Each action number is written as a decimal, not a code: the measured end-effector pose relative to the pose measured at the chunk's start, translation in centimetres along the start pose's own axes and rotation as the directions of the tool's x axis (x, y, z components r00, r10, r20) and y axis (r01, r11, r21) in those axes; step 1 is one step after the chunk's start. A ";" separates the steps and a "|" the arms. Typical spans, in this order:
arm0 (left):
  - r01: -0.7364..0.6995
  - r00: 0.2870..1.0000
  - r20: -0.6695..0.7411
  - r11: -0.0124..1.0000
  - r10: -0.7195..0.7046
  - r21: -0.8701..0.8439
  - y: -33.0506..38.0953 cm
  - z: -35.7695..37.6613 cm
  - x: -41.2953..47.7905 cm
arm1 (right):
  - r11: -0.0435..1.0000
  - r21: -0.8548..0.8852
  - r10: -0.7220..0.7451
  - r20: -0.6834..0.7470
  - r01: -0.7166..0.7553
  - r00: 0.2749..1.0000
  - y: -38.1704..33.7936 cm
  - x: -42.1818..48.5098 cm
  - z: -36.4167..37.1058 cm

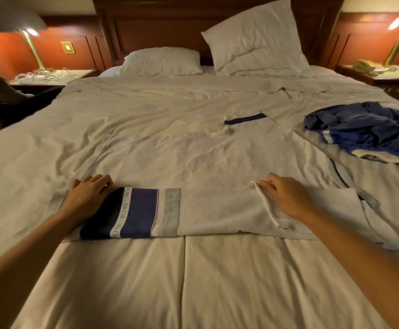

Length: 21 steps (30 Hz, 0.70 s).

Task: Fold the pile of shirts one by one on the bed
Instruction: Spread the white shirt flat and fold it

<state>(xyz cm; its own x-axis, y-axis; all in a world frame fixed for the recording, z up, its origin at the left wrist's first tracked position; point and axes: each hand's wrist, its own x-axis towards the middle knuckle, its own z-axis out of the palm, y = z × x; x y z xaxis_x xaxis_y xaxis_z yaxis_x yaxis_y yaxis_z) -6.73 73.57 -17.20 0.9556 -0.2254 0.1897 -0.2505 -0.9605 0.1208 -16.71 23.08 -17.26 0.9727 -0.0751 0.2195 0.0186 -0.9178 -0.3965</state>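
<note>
The white striped polo shirt lies spread flat mid-bed. At its 8 o'clock edge the left hand rests with fingers curled onto the cloth; whether they grasp it cannot be told. At 4 o'clock the right hand pinches a raised fold. Crumpled blue shirts lie at 2 o'clock.

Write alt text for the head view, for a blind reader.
Two hands work a white shirt spread on a bed: the left hand rests on its striped edge, the right hand pinches a fold. A crumpled blue shirt lies to the right; two pillows lie beyond.
</note>
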 end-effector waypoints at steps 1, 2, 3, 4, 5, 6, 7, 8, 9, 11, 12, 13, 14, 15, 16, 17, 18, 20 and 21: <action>-0.007 1.000 -0.003 1.000 0.007 -0.006 -0.2 0.3 0.2 | 1.000 -0.002 -0.006 -0.002 0.006 1.000 0.1 0.0 0.3; -0.004 1.000 0.002 1.000 0.004 -0.012 -0.3 0.5 0.4 | 1.000 0.001 -0.008 0.000 0.008 1.000 0.2 -0.2 0.6; 0.000 1.000 0.009 1.000 0.000 -0.018 -0.4 0.9 0.5 | 1.000 0.007 -0.002 0.002 0.002 1.000 0.3 -0.2 1.0; 0.000 1.000 0.010 1.000 0.000 -0.025 -0.5 1.2 0.5 | 1.000 0.015 0.010 0.002 -0.010 1.000 0.3 -0.2 1.2; -0.006 1.000 0.002 1.000 0.006 -0.028 -0.7 1.4 0.5 | 1.000 0.022 0.020 -0.007 -0.020 1.000 0.3 -0.1 1.2; -0.005 1.000 -0.010 0.999 0.005 -0.037 -0.8 1.4 0.5 | 0.999 0.021 0.027 -0.024 -0.027 0.999 0.3 0.0 1.2; -0.001 1.000 -0.027 0.999 0.000 -0.051 -0.8 1.2 0.5 | 0.999 0.015 0.034 -0.045 -0.033 0.998 0.2 0.2 0.9; 0.003 0.999 -0.044 0.998 -0.006 -0.064 -0.8 0.9 0.6 | 0.999 0.010 0.038 -0.067 -0.037 0.997 0.1 0.4 0.7; 0.011 0.998 -0.057 0.997 -0.015 -0.071 -0.7 0.7 0.8 | 0.999 0.008 0.037 -0.084 -0.036 0.996 0.1 0.6 0.6; 0.026 0.998 -0.054 0.997 -0.030 -0.066 -0.7 0.5 0.9 | 0.999 0.005 0.034 -0.075 -0.034 0.997 0.1 0.8 0.7; 0.031 0.999 -0.037 0.998 -0.033 -0.056 -0.7 0.5 0.9 | 0.999 -0.009 0.032 -0.060 -0.032 0.998 0.2 0.7 0.9; 0.035 0.999 -0.012 0.998 -0.035 -0.054 -0.7 0.6 0.8 | 0.999 -0.044 0.021 -0.056 -0.023 0.998 0.3 0.4 1.1; 0.043 0.999 0.016 0.997 -0.042 -0.058 -0.7 0.8 0.7 | 0.995 -0.099 0.007 -0.066 -0.013 0.998 0.5 0.1 1.1; 0.052 0.998 0.026 0.997 -0.051 -0.055 -0.8 1.0 0.4 | 0.988 -0.155 -0.003 -0.077 -0.009 0.997 0.6 -0.4 1.1; 0.058 0.998 0.019 0.998 -0.058 -0.027 -0.8 1.0 0.0 | 0.979 -0.204 -0.007 -0.079 -0.009 0.997 0.8 -0.8 1.0; 0.059 0.998 -0.004 0.998 -0.059 0.024 -1.0 1.1 -0.3 | 0.969 -0.247 0.013 -0.068 -0.030 0.998 0.9 -1.3 0.7; 0.064 0.998 -0.030 0.994 -0.062 0.093 -0.8 0.8 -0.8 | 0.952 -0.295 0.073 -0.055 -0.086 0.996 1.0 -1.9 0.2; 0.159 0.987 -0.019 0.964 -0.159 0.215 -0.5 0.0 -1.9 | 0.895 -0.369 0.242 -0.068 -0.250 0.968 1.4 -3.6 -1.3; 0.206 0.976 0.016 0.943 -0.218 0.261 -0.3 -0.4 -2.5 | 0.859 -0.376 0.343 -0.082 -0.348 0.936 1.8 -4.5 -2.1</action>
<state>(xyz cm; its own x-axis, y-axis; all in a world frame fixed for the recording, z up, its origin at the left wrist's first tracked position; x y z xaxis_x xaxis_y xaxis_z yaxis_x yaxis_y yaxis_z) -9.15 74.46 -17.32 0.9896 -0.0131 0.1435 0.0016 -0.9948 -0.1016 -21.52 20.95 -17.09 0.8975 -0.4173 0.1427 -0.4095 -0.9086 -0.0820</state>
